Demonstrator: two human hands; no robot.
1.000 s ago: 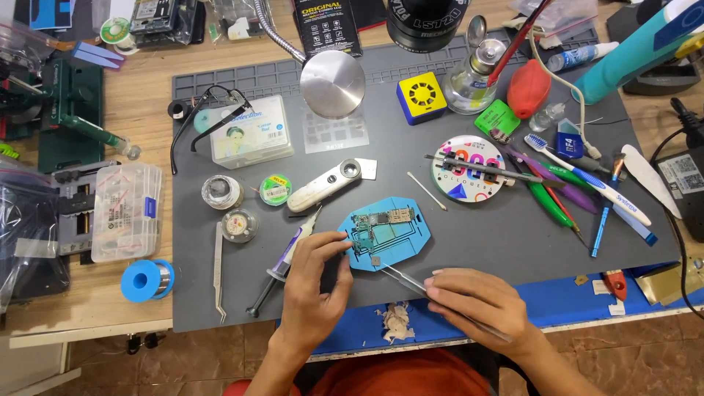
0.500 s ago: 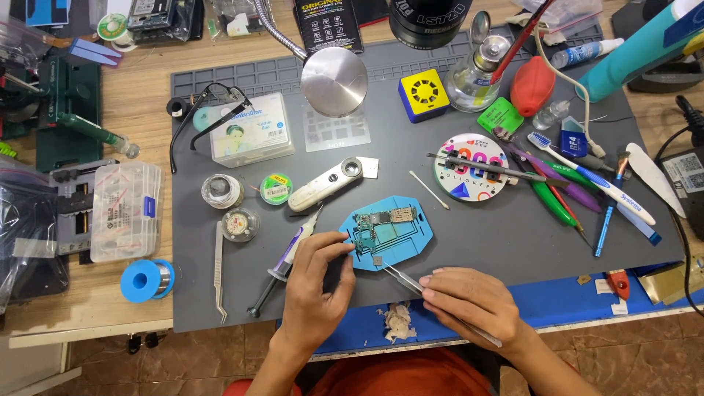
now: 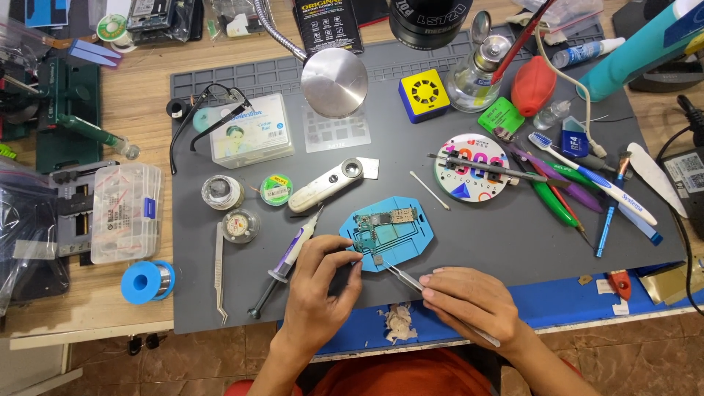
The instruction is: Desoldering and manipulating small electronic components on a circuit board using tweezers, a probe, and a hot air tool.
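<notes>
Nearest, at the desk (image 3: 110,315) edge: right hand (image 3: 469,301), fingers closed around tweezers (image 3: 405,279), tips reaching a small grey chip (image 3: 378,259) on the blue holder (image 3: 414,242). Just left of it: left hand (image 3: 315,293), fingers curled, index and thumb tips resting on the holder's near left edge. Something dark under the curled fingers, but impossible to tell whether gripped. Between the wrists, on the blue strip (image 3: 557,304): a crumpled wad (image 3: 398,323).

On the holder, lying flat on the grey mat (image 3: 513,242): the circuit board (image 3: 381,222), just beyond the chip and bare of both hands.

Judged step: fine handling of the chip at the board's near edge, holder braced by the left hand. Judged demands of the move to follow: a light, steady pinch, tips kept level, holder held from sliding. Risk of the chip flicking away under a hard squeeze.

Left of the hands: syringe (image 3: 293,253) lying aslant, spare tweezers (image 3: 218,271), two round tins (image 3: 222,192), green tape roll (image 3: 276,189). Off the mat: blue solder spool (image 3: 147,281), clear parts box (image 3: 125,213).

Mid-mat: white loupe (image 3: 326,185), swab (image 3: 429,191), printed disc (image 3: 473,167) crossed by a slim tool. To the right: toothbrush (image 3: 587,172) among coloured picks.

Farthest: round metal plate (image 3: 334,72), yellow cube (image 3: 424,95), glass bottle (image 3: 477,73), red blower (image 3: 533,86).
</notes>
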